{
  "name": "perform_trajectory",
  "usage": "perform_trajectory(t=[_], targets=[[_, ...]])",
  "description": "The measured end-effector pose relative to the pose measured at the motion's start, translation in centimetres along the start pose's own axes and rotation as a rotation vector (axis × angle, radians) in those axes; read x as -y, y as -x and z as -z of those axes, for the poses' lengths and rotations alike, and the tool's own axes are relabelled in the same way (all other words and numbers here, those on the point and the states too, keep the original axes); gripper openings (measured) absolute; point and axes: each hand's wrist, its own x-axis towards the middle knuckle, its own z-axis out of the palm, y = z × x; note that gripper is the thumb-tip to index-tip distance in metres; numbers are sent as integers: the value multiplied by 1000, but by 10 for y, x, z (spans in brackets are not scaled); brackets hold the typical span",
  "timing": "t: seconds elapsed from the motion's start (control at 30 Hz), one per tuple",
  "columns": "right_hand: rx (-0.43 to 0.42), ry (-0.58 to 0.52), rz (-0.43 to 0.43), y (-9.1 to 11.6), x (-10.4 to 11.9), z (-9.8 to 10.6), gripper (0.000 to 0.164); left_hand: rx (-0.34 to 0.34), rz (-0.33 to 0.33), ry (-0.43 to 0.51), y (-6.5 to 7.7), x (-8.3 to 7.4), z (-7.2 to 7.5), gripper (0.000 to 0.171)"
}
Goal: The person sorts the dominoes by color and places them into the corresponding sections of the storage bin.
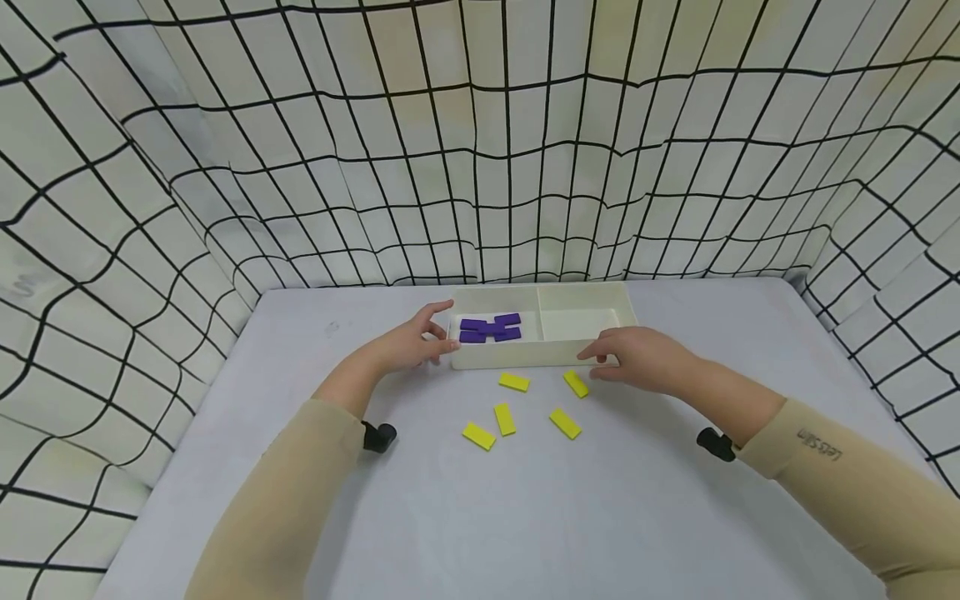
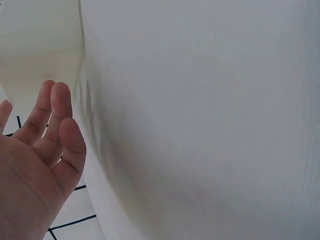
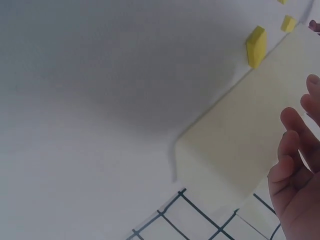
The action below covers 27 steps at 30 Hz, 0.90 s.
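A white two-compartment box [image 1: 517, 357] stands at the back of the table. Several purple blocks [image 1: 491, 329] lie in its left compartment, some overlapping. At the box's left end is my left hand [image 1: 408, 340], index finger and thumb spread toward the wall; its fingers [image 2: 61, 102] are relaxed and bent. My right hand [image 1: 641, 358] hovers by the front right part of the box, fingertips overlapping the front wall in the head view. Its fingers [image 3: 295, 125] curve loosely around nothing. Several yellow blocks [image 1: 513, 382] lie scattered on the table in front of the box.
A white cloth covers the table [image 1: 480, 517]. Black netting [image 1: 510, 183] over pale walls rises behind the table and at both sides. The box's right compartment [image 1: 577, 322] shows a bare floor. Black wrist mounts [image 1: 379, 437] stick out at both sleeves.
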Motion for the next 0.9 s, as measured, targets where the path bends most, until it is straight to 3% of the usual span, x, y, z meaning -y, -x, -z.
perform_trajectory(t=[0.4,0.9], targets=[[59,-28,-81,-8,7,-21,33,-7,-60,24,2,3,-1,84],[84,23,-39,-21,11,-34,41,-5,-62,27,-2,5,0,83]])
